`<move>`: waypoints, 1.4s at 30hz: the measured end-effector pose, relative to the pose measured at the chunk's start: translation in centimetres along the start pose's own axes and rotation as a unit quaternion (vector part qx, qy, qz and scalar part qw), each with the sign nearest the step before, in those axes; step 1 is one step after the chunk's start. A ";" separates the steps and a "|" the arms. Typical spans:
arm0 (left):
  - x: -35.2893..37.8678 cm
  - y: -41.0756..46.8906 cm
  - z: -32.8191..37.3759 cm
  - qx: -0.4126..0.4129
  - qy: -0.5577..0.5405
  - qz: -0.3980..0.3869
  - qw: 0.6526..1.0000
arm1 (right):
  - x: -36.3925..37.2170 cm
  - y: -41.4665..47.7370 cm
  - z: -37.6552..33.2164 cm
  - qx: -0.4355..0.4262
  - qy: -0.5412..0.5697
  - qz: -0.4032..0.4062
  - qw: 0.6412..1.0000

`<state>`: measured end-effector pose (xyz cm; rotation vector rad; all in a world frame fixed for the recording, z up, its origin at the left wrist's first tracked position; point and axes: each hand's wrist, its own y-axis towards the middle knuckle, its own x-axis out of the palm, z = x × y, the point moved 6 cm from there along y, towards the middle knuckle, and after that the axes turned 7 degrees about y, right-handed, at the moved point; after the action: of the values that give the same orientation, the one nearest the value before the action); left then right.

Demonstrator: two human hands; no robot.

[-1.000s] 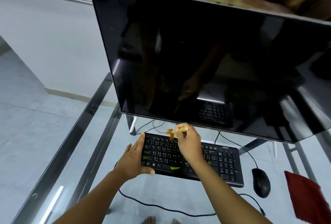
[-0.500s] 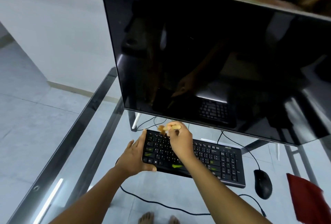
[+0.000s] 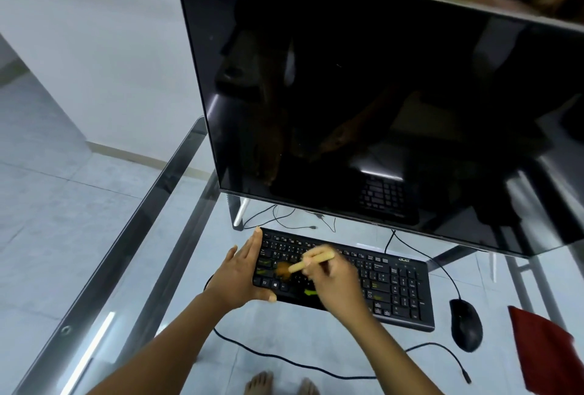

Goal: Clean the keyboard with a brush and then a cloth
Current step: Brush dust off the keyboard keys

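**Glass tabletop: brush on left keys**

Glass tabletop (image 3: 132, 236) on metal frame, pale floor tiles and bare feet (image 3: 259, 383) visible through it. Large dark monitor (image 3: 379, 94) standing just behind keyboard (image 3: 395, 284), overhanging its far edge. Black mouse (image 3: 466, 325) to the right, red cloth (image 3: 543, 353) beyond that at tabletop edge. Black cable (image 3: 284, 358) looping in front.

Keyboard long axis left to right, right end slightly nearer. Left hand (image 3: 240, 274) released, fingers straight against left end, thumb along front edge. Right hand (image 3: 335, 284) clenched on brush (image 3: 311, 261). Handle lying nearly along key rows, bristles pointing left and down onto left key block, blurred.
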<state>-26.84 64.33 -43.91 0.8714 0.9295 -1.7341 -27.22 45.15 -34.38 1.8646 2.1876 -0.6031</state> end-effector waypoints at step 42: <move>-1.6 1.2 1.0 -0.056 0.051 0.019 0.997 | -4.7 5.0 0.5 0.027 -0.048 0.089 0.995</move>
<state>-25.38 63.80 -42.29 0.9046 1.0606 -1.6005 -21.50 41.34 -33.74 1.9870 1.9386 -0.7049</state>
